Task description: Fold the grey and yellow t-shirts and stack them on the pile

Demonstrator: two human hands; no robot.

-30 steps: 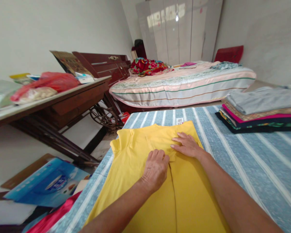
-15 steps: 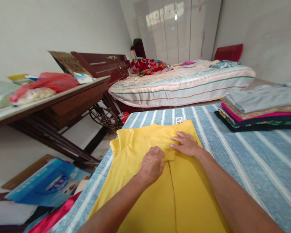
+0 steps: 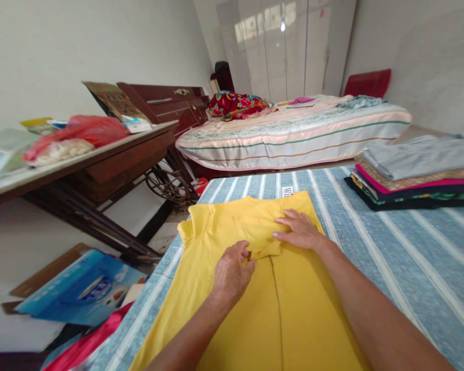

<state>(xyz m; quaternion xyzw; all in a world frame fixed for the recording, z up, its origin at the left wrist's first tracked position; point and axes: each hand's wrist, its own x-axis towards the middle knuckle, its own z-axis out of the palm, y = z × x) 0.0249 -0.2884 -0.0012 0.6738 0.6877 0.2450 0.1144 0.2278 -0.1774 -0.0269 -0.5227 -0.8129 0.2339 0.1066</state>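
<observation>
A yellow shirt point(image 3: 216, 226) lies spread on the blue striped bed cover point(image 3: 402, 257) in front of me, its sides folded in so that two edges meet down the middle. My left hand point(image 3: 230, 272) pinches the corner of a folded-over sleeve flap near the shirt's centre. Flat on that same flap, just to the right, rests my right hand point(image 3: 299, 231) with its fingers stretched out and together.
A stack of folded clothes point(image 3: 417, 175) sits at the right on the cover. A wooden table point(image 3: 100, 159) with bags and papers stands to the left, a blue package point(image 3: 81, 288) on the floor below. Behind are a second bed point(image 3: 294, 134) and wardrobes point(image 3: 286, 46).
My left hand has slid back towards me and to the left, from lying on the flap to pinching its corner. My right hand has stayed in place.
</observation>
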